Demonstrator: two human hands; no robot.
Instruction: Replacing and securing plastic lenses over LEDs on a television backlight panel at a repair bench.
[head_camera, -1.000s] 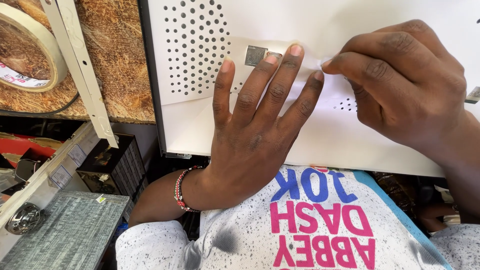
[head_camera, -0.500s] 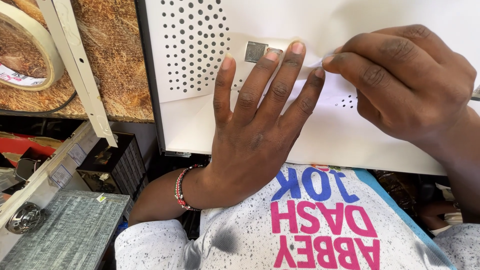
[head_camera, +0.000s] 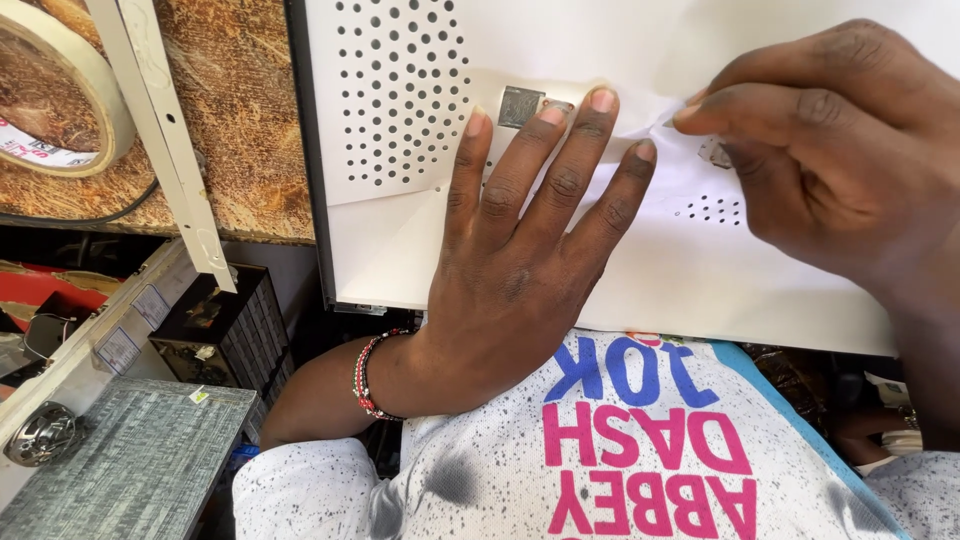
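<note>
The left hand lay flat and spread wide on the white perforated panel, which rested on the brown bench w/ its near edge over the person's lap. The fingertips pressed down a thin clear film beside a small grey square patch. The right hand, to the right, was pinched narrow on the film's loose corner. The panel looked stiff, smooth, prob. light sheet metal — best steadied w/ a flat palm. The film looked flimsy and tear-prone — best taken at the lifted corner. A roll of tape sat far left.
</note>
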